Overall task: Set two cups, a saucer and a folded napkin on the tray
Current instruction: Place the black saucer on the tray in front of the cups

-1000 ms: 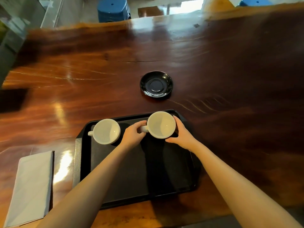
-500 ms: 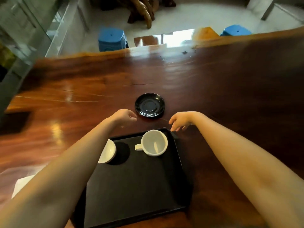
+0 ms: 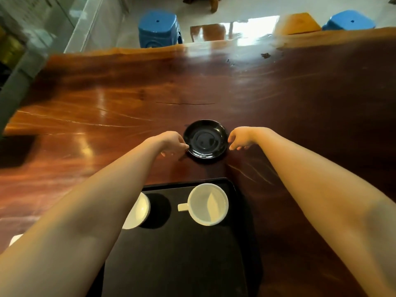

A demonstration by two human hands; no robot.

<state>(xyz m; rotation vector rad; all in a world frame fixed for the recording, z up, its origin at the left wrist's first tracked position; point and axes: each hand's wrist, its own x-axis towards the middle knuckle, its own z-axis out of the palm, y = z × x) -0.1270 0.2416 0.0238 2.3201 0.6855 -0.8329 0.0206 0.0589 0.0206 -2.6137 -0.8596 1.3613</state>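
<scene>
Saucer [image 3: 205, 140] flanked by both hands

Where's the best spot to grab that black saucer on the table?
Grip the saucer by its raised rim from opposite sides. It lies flat, so the upturned edge is the only hold, and the left hand and right hand already flank it.

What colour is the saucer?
Glossy black; the saucer shows clearly in the head view.
</scene>
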